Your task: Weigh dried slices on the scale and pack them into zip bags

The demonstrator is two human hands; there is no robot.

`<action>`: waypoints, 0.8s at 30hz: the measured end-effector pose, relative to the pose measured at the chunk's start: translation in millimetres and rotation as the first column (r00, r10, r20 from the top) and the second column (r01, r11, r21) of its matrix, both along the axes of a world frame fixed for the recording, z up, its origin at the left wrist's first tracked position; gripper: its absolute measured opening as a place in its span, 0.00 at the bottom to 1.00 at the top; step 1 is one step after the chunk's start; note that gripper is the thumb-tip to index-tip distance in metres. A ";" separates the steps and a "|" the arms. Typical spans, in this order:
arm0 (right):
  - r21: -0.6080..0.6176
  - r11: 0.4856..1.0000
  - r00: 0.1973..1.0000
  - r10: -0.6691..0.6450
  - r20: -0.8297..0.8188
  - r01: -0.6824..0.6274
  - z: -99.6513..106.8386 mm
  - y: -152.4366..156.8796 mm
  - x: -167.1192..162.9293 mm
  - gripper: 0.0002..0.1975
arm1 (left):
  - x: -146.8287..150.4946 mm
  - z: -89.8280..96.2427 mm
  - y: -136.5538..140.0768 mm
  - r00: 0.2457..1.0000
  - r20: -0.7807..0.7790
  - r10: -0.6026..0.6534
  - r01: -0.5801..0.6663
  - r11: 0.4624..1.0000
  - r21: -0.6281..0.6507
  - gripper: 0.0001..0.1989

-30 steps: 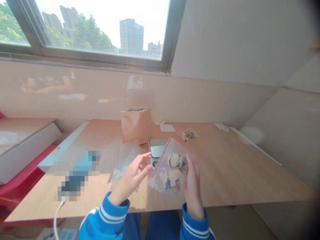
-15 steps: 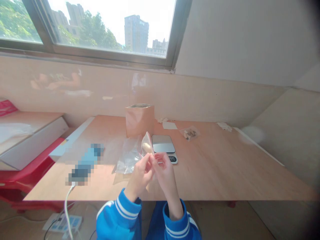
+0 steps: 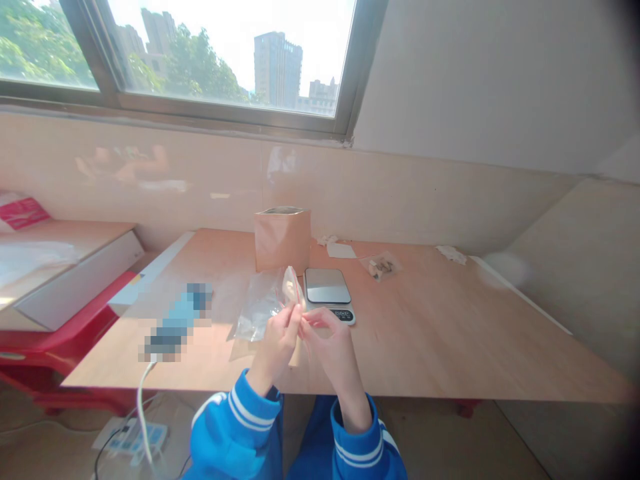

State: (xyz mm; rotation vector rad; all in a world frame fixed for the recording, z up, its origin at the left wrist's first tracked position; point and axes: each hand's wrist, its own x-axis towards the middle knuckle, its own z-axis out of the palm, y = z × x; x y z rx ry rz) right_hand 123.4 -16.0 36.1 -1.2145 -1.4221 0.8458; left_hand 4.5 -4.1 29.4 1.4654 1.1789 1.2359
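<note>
Both hands meet over the front middle of the table, pinching a small clear zip bag point(image 3: 290, 285) with a red seal line. Something pale lies inside the bag; its kind is not clear. My left hand point(image 3: 276, 341) is closed on the bag's near edge. Beside it, my right hand point(image 3: 326, 339) pinches the same edge with thumb and forefinger. Several clear plastic bags point(image 3: 255, 313) lie flat just left of the hands. A kitchen scale point(image 3: 327, 288) with a shiny plate and dark display sits right behind my right hand.
An open brown paper pouch point(image 3: 283, 241) stands behind the bags. Another clear bag with small pieces point(image 3: 381, 267) lies right of the scale, near a white paper point(image 3: 341, 251). A blurred-out device point(image 3: 177, 323) with a white cable point(image 3: 143, 400) lies left. A red stool point(image 3: 65, 347) stands beside the table point(image 3: 450, 333).
The zip bag has turned a little and tilted left between my fingers. My right hand's fingers have shifted along its edge. The view has moved slightly.
</note>
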 end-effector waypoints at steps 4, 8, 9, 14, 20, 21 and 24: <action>-0.062 0.998 1.000 0.007 -0.007 -0.008 0.0 -1.2 1.5 0.10 | -7.0 3.3 1.0 0.999 -0.046 -0.018 0.018 1.000 0.009 0.21; -0.097 0.991 0.981 0.077 -0.180 -0.096 0.8 -2.4 2.0 0.14 | -15.4 12.5 1.9 0.979 -0.083 -0.185 0.186 0.983 -0.001 0.24; -0.104 0.986 0.959 0.102 -0.264 -0.134 0.9 -2.6 0.9 0.15 | -16.0 13.7 2.2 0.972 -0.089 -0.217 0.218 0.976 0.000 0.25; -0.126 0.974 0.867 0.102 -0.488 -0.186 -3.7 2.0 6.9 0.16 | -19.8 9.2 2.8 0.959 -0.114 -0.261 0.265 0.964 0.027 0.22; -0.079 0.964 0.840 -0.261 -0.476 0.254 -17.1 11.6 55.4 0.17 | -46.7 9.4 1.1 0.987 -0.064 -0.147 0.148 0.989 0.001 0.22; -0.073 0.961 0.839 -0.268 -0.473 0.266 -17.4 11.0 58.9 0.17 | -48.4 10.6 0.7 0.983 -0.079 -0.168 0.168 0.986 -0.006 0.23; -0.060 0.963 0.813 -0.255 -0.524 0.263 -13.4 7.4 53.8 0.17 | -42.0 8.9 0.4 0.980 -0.039 -0.194 0.195 0.981 0.005 0.25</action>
